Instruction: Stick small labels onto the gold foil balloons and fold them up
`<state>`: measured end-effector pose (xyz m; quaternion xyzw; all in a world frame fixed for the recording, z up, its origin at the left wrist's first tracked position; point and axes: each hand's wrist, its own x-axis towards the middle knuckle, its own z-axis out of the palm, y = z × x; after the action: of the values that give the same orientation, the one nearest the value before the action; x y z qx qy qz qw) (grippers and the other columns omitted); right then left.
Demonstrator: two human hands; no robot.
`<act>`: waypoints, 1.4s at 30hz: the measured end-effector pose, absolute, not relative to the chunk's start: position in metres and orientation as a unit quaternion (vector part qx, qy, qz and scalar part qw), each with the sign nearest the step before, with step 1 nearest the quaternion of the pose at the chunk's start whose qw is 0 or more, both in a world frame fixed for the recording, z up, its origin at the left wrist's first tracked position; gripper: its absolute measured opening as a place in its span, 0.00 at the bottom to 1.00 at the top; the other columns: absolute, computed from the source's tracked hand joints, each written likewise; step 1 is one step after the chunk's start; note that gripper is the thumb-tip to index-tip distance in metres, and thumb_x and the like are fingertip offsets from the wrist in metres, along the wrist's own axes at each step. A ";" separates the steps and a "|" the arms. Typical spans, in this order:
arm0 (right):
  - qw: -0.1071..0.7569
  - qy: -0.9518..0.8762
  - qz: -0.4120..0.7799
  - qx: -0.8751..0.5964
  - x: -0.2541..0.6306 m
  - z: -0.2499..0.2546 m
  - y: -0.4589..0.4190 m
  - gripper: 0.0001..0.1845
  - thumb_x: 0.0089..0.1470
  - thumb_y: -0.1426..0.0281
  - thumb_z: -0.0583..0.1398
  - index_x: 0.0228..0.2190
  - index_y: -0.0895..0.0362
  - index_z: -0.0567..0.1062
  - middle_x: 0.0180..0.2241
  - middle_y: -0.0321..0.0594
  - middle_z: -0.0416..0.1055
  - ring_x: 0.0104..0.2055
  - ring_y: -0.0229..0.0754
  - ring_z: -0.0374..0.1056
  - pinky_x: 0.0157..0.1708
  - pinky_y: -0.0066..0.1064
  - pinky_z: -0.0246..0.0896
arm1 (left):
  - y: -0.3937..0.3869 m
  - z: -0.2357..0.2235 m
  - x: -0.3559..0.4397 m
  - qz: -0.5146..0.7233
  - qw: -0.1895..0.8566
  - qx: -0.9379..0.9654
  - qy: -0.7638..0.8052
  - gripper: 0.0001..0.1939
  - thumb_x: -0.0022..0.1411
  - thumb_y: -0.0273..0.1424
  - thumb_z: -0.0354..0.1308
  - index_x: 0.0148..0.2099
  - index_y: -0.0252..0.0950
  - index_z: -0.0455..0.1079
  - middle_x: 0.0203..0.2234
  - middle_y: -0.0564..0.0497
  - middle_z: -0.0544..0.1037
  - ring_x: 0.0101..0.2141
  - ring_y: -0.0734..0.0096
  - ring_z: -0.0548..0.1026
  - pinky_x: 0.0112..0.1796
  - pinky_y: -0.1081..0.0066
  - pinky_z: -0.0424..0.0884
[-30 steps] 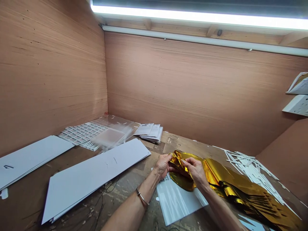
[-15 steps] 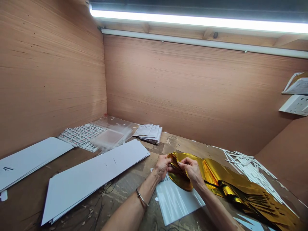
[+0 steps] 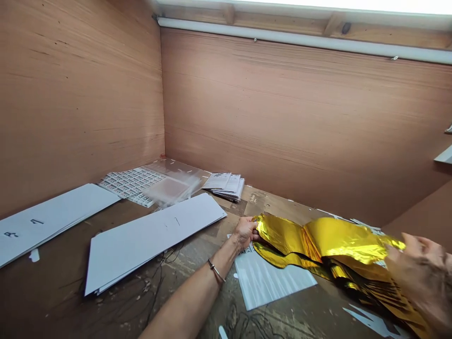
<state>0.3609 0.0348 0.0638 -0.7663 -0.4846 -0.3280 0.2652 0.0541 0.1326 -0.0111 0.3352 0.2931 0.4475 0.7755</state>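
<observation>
My left hand (image 3: 244, 233) is closed on the left end of a flat, shiny gold foil balloon (image 3: 342, 235). At the right edge my right hand (image 3: 422, 263), smeared by motion, grips the balloon's other end. Between the two hands the foil stretches out lengthwise, with a crease near its middle. More gold foil balloons (image 3: 383, 289) lie layered and folded beneath it and towards the lower right. A white translucent plastic bag (image 3: 277, 280) with dark print along its top lies flat under my left hand and the near edge of the foil.
Long white card stacks (image 3: 155, 240) lie left of centre and at the far left (image 3: 63, 216). Behind them are a printed label sheet (image 3: 132, 183), clear plastic bags (image 3: 173, 188) and a stack of printed papers (image 3: 226, 184). White sticks show partly behind the foil. Plywood walls enclose the table.
My right hand has moved from beside my left hand to the far right, drawing the bunched foil balloon out lengthwise. My left hand keeps its hold. The view has tilted down.
</observation>
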 end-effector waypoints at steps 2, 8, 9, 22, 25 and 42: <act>0.246 -0.647 -0.310 -0.652 0.323 0.051 0.021 0.18 0.50 0.66 0.49 0.42 0.55 0.68 0.45 0.50 0.65 0.48 0.56 0.59 0.43 0.48 0.54 | 0.133 -0.009 0.053 0.445 0.777 0.345 0.282 0.04 0.41 0.22 0.53 0.25 0.29 0.63 0.15 0.54 0.66 0.16 0.79 0.65 0.22 0.71 0.67; 0.114 -0.908 -0.049 -0.399 0.189 0.002 -0.005 0.26 0.51 0.63 0.53 0.52 0.52 0.58 0.53 0.42 0.57 0.53 0.46 0.54 0.49 0.40 0.53 | 0.129 -0.001 0.047 0.442 0.779 0.365 0.253 0.04 0.44 0.22 0.54 0.27 0.29 0.64 0.18 0.52 0.67 0.20 0.77 0.67 0.31 0.61 0.70; 0.105 -0.911 -0.057 -0.395 0.182 -0.001 -0.008 0.27 0.52 0.62 0.52 0.53 0.53 0.56 0.54 0.43 0.55 0.54 0.47 0.54 0.49 0.40 0.54 | 0.128 0.000 0.047 0.436 0.783 0.368 0.249 0.04 0.45 0.22 0.54 0.28 0.29 0.64 0.19 0.51 0.68 0.20 0.77 0.68 0.31 0.59 0.70; 0.156 -0.913 -0.183 -0.330 0.175 -0.014 -0.050 0.26 0.46 0.55 0.55 0.45 0.55 0.67 0.40 0.47 0.70 0.38 0.49 0.67 0.33 0.36 0.62 | 0.129 -0.013 0.055 0.390 0.805 0.344 0.286 0.05 0.50 0.20 0.48 0.31 0.28 0.63 0.18 0.50 0.69 0.18 0.74 0.69 0.28 0.59 0.71; 0.205 -0.895 -0.085 -0.387 0.169 -0.001 -0.040 0.17 0.50 0.64 0.54 0.42 0.54 0.68 0.38 0.46 0.71 0.36 0.45 0.67 0.33 0.34 0.63 | 0.127 -0.015 0.055 0.414 0.792 0.341 0.290 0.04 0.50 0.21 0.49 0.30 0.28 0.64 0.18 0.49 0.70 0.19 0.75 0.69 0.29 0.61 0.71; 0.308 -0.806 0.081 -0.499 0.160 -0.024 0.022 0.06 0.50 0.74 0.54 0.29 0.56 0.70 0.27 0.38 0.70 0.30 0.38 0.64 0.32 0.31 0.59 | 0.125 -0.018 0.057 0.454 0.783 0.320 0.281 0.07 0.46 0.27 0.58 0.29 0.29 0.65 0.15 0.55 0.66 0.17 0.82 0.64 0.28 0.71 0.68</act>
<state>0.1604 0.0222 -0.0237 -0.4987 -0.8064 0.0805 0.3076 0.0568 0.1247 -0.0179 0.3203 0.2814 0.4537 0.7826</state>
